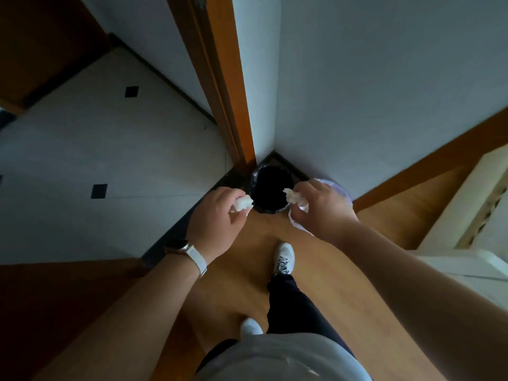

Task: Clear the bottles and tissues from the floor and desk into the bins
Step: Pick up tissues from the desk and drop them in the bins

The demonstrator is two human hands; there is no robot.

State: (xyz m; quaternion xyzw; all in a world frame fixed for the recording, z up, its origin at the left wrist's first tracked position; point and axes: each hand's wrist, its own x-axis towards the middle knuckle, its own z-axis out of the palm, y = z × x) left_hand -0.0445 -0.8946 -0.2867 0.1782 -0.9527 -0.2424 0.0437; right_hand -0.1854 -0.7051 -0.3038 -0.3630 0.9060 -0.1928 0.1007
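Observation:
A round bin with a black liner (270, 189) stands on the floor in the wall corner. My left hand (215, 215) grips a crumpled white tissue (243, 203) just left of the bin's rim. My right hand (321, 209) is closed on another crumpled white tissue (294, 196) at the bin's right rim, over the opening's edge. A second bin with a pale lilac liner (342, 192) is mostly hidden behind my right hand. No bottles are in view.
A wooden door frame (220, 86) and white walls meet behind the bins. White tiled floor (96, 149) lies to the left, wooden floor (384, 224) under me. A white piece of furniture (467, 237) stands at right. My feet are close behind the bins.

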